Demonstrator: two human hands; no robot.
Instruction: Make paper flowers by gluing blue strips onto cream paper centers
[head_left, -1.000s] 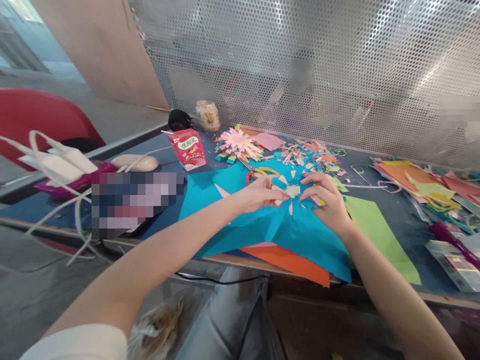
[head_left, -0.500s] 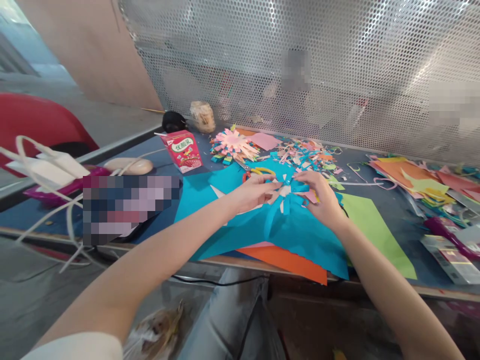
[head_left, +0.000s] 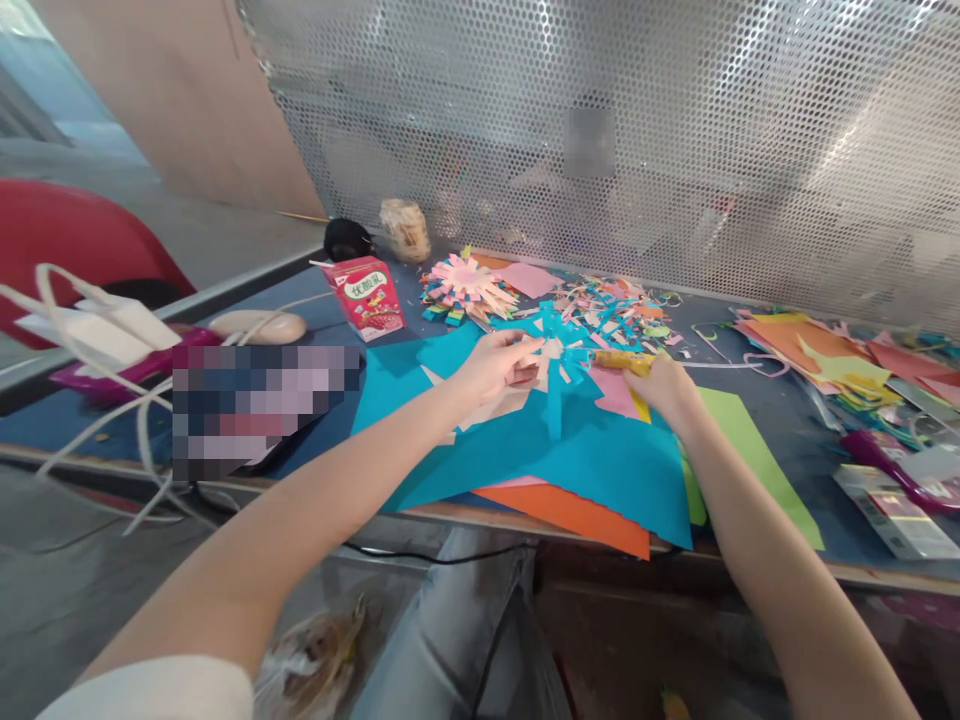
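Note:
My left hand is closed, its thumb and fingers pinching a paper flower with a pale middle and blue strips spreading outward. One long blue strip hangs from it toward me. In my right hand is a yellow glue gun, lying level with its tip pointing left at the flower's right side. Under both hands lie large blue sheets. Pale paper lies below my left hand, and a pink piece lies below the glue gun.
Behind are a finished-looking pink paper flower and a heap of paper scraps. A red drink carton and a tablet-like device stand left. Green paper, coloured sheets and a small box lie right.
My right hand has left the flower's strips, moved slightly right and taken hold of the yellow glue gun, bringing its tip to the flower. My left hand still holds the flower, now tilted up.

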